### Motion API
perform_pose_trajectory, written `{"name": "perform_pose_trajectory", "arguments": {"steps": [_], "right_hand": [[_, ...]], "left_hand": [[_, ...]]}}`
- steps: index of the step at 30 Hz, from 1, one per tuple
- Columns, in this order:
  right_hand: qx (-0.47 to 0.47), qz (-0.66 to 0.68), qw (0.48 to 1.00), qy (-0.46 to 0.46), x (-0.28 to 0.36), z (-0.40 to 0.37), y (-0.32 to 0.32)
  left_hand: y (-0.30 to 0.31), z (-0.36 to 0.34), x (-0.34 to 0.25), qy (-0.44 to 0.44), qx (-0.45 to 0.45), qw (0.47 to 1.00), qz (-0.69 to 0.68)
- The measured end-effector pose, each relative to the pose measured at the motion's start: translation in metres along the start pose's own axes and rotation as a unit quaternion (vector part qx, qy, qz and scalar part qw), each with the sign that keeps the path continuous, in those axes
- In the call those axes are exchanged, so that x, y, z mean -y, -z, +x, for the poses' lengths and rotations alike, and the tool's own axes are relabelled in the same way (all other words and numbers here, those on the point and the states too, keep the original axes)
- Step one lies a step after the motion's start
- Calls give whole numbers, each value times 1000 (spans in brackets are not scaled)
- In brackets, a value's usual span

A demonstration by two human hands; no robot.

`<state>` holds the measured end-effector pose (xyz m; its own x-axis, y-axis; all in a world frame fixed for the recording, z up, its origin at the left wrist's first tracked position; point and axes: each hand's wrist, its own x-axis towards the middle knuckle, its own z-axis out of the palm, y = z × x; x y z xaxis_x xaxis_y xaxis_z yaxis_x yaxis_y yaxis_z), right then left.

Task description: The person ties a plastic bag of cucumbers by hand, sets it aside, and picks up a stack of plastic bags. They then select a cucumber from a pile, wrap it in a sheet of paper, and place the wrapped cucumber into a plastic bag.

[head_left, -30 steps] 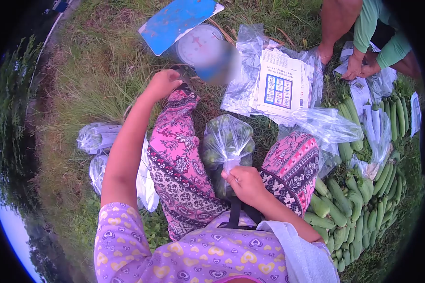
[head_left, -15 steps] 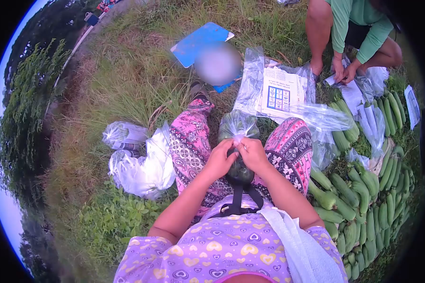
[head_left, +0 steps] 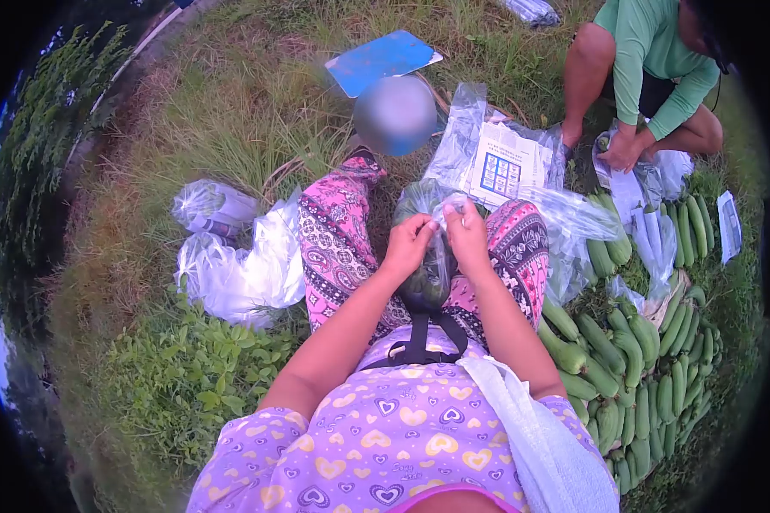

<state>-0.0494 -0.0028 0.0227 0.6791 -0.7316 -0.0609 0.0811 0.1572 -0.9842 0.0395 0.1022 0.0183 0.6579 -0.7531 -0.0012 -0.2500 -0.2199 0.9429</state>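
The bag (head_left: 426,286) sits on the grass (head_left: 205,141) between the person's legs, green produce showing through its clear plastic. The right hand (head_left: 469,235) has its grip closed round the gathered neck, thumb up; the left hand (head_left: 409,245) pinches the plastic just beside it, fingertips together. Holding the neck bunched like this probably keeps the contents in, and the legs likely steady the sides.

The left leg (head_left: 342,231) and right knee (head_left: 524,239) make close edges, so sideways room for the hands looks tight; lifting upward seems freer. Beyond the bag, newspaper (head_left: 506,162) lies over plastic, perhaps set there to be within reach. On the right, the gourds (head_left: 620,346) lie in packed rows, near the right leg, which limits that side. On the left, beyond the white bag (head_left: 261,278), grass and low leaves (head_left: 201,376) give more room. A co-worker (head_left: 659,81) crouches well apart, at far right.
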Motion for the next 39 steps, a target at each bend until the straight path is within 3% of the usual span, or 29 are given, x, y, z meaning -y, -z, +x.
{"name": "perform_pose_trajectory", "arguments": {"steps": [1, 4, 8, 13, 16, 17, 19, 20, 22, 23, 25, 28, 33, 36, 39], "right_hand": [[-22, 83, 995, -42, 10, 0, -4], [-4, 211, 976, -55, 10, -7, -2], [34, 26, 996, 76, 2, -8, -17], [53, -75, 995, 44, 30, 13, -33], [80, -140, 986, 38, 29, 22, -37], [108, -129, 986, -5, 34, 21, -38], [134, -109, 985, 3, 38, 23, -42], [117, -156, 975, 107, 39, 27, -44], [120, -161, 967, 157, 60, 25, -45], [154, -265, 921, 239, 60, 27, -39], [205, -459, 773, 387, 59, 33, -23], [249, -491, 814, 187, 54, 23, -12], [224, -477, 837, 148, 54, 22, -5], [248, -556, 792, 42, 57, 16, -2], [268, -470, 841, 12, 55, 5, 12]], "left_hand": [[-1, 1, 2, 56, 8, 997, -45], [-7, 5, 6, -3, -58, 998, 8], [-12, 3, -4, -64, -93, 981, 158], [-8, -2, -16, -59, -15, 972, 226], [-7, -6, -12, -54, -19, 981, 186], [-5, -5, -12, -17, -22, 987, 160], [-3, -3, -17, 17, -70, 992, 100], [-4, -1, -13, 20, -88, 993, 74], [-2, 2, -12, 42, -111, 991, 57], [-1, 1, -10, 40, -126, 990, 47], [-1, 4, -6, 32, -149, 988, 26], [3, 4, -6, 42, -130, 990, 40], [4, 0, -9, 8, -127, 992, 7], [7, -1, -8, 8, -115, 992, 45], [9, -1, 3, -21, -71, 996, 40]]}}
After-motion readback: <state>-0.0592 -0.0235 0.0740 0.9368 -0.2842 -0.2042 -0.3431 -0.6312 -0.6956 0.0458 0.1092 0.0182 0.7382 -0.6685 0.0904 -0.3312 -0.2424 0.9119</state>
